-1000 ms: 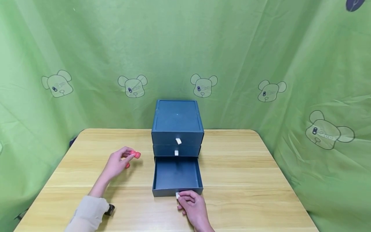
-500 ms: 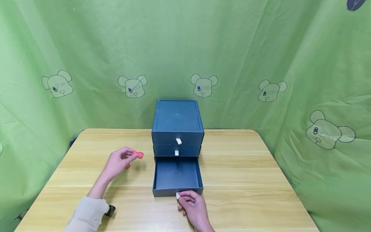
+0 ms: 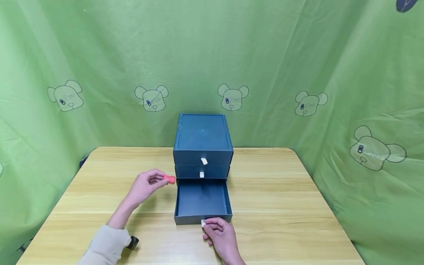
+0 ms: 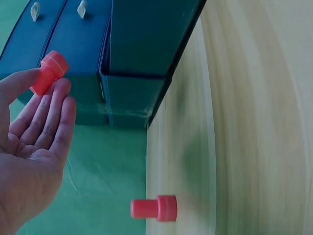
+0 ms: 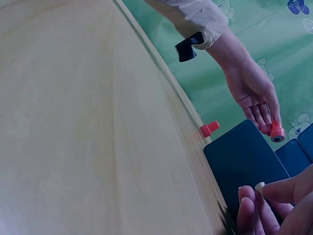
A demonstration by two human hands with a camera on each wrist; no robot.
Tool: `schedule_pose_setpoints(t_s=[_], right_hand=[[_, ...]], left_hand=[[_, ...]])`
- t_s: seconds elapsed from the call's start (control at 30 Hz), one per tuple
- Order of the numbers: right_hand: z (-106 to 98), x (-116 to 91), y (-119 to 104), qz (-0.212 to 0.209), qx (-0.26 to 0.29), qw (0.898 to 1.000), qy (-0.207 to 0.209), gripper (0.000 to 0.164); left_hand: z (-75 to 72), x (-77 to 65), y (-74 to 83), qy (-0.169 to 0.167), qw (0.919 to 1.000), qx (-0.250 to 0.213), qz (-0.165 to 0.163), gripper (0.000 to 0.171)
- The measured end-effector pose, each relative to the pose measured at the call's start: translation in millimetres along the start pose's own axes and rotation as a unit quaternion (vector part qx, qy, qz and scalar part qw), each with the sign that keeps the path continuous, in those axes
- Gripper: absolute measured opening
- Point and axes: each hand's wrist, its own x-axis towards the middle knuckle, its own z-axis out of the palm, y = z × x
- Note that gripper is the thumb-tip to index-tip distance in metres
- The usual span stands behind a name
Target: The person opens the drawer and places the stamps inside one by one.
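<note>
My left hand [image 3: 145, 187] pinches a small red flashlight-shaped piece [image 3: 170, 179] between thumb and fingertips, just left of the pulled-out bottom drawer [image 3: 202, 198]. A dark round centre shows on the piece's wide end [image 5: 277, 138] in the right wrist view. A second such red piece [image 4: 154, 209] stands on the table in the left wrist view; in the head view the left hand hides it. With thumb and fingers, my right hand [image 3: 222, 235] pinches the white handle [image 3: 203, 223] of that drawer, whose inside is bare.
The blue drawer cabinet [image 3: 202, 132] stands at the table's back middle. Its two upper drawers [image 3: 188, 171] are closed, each with a white handle. A green curtain [image 3: 265, 55] surrounds the wooden table [image 3: 271, 206]. A black strap mount [image 3: 133, 243] sits at the left wrist.
My left hand has moved right with its red piece, up close to the drawer's left side. The right hand and the pulled-out drawer have stayed in place.
</note>
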Motion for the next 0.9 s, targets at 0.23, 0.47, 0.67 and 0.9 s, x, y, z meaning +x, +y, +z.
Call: schedule_pose_setpoints(t_s=[0.23, 0.47, 0.67, 0.9], right_hand=[[0.1, 0.1, -0.2, 0.001, -0.003, 1.0, 0.001, 0.019], [0.2, -0.7, -0.4, -0.005, 0.001, 1.0, -0.004, 0.02], [0.2, -1.6, -1.4, -0.007, 0.007, 1.0, -0.004, 0.021], [-0.1, -1.0, 0.3, -0.008, 0.0, 1.0, -0.002, 0.021]], left_hand=[[12.5, 1.0, 4.4, -0.02, 0.9998, 0.005, 0.009, 0.025], [27.4, 2.5, 8.8, -0.034, 0.9991, 0.016, 0.018, 0.02], [41.2, 5.1, 15.6, -0.049, 0.9979, 0.02, 0.037, 0.015], [61.4, 9.1, 20.5, -0.069, 0.9952, 0.041, 0.055, 0.01]])
